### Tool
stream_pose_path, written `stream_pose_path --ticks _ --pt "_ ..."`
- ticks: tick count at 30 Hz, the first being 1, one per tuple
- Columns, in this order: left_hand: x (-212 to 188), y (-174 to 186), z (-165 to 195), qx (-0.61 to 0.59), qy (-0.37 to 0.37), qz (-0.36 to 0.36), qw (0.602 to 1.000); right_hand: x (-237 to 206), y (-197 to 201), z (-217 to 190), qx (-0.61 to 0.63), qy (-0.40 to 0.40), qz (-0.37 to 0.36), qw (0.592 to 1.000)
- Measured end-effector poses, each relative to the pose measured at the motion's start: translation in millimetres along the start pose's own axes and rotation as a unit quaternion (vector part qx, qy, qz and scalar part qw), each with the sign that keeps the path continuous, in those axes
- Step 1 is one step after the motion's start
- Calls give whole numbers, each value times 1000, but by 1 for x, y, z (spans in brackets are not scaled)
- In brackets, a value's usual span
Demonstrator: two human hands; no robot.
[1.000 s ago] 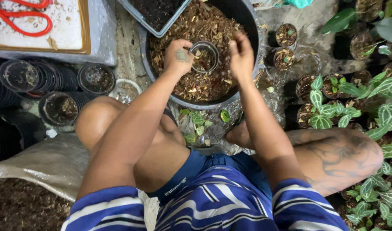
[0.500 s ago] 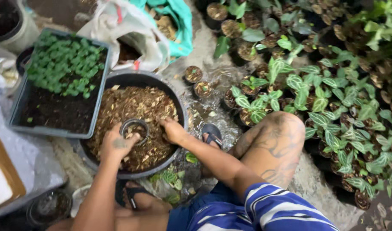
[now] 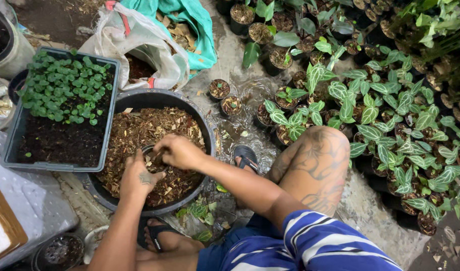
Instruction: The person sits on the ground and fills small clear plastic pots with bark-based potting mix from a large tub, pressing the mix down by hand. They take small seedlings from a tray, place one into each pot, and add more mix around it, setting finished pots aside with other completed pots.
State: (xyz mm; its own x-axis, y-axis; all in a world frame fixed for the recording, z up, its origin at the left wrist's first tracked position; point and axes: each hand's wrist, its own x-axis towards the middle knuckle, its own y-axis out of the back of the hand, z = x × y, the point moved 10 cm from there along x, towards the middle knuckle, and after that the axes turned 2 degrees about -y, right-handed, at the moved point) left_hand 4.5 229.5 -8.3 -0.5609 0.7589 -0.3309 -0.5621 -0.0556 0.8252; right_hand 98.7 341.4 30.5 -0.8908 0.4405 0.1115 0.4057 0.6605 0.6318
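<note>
Small pot (image 3: 152,156) sunk in bark mix inside black tub (image 3: 139,98), between both hands. Left hand (image 3: 138,176) curled around near rim, gripping. Right hand (image 3: 179,151) cupped over top, fingers bent; contents of its grasp hidden. Seedling tray (image 3: 19,159) just left.

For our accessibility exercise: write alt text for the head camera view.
Both hands, left hand and right hand, work at a small pot over a black tub of bark mix. A seedling tray sits beside it.

A seedling tray (image 3: 19,150) lies left of the tub (image 3: 139,98); potted plants (image 3: 390,110) stand right.
</note>
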Motion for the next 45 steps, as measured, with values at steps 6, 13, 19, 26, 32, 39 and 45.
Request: stream_pose_path --ticks 6,13,19,26,32,39,45 --pt "0 -5 2 36 14 -27 999 -4 -18 -21 3 56 -15 998" --pt "-4 -2 11 34 10 -13 999 -27 -40 61 148 -223 24 963" --pt "-1 -3 16 78 34 -49 995 -34 -19 77 174 -215 95 956" --pt "13 -4 44 -443 49 -1 895 -19 50 1 146 -97 160 972" --pt "2 31 94 -830 13 -67 554 -24 48 -85 13 124 173 977" --pt "-4 46 93 -608 -105 -52 785 13 5 18 -101 46 103 988" --pt "11 5 39 -710 38 63 701 4 -40 6 274 30 139 951"
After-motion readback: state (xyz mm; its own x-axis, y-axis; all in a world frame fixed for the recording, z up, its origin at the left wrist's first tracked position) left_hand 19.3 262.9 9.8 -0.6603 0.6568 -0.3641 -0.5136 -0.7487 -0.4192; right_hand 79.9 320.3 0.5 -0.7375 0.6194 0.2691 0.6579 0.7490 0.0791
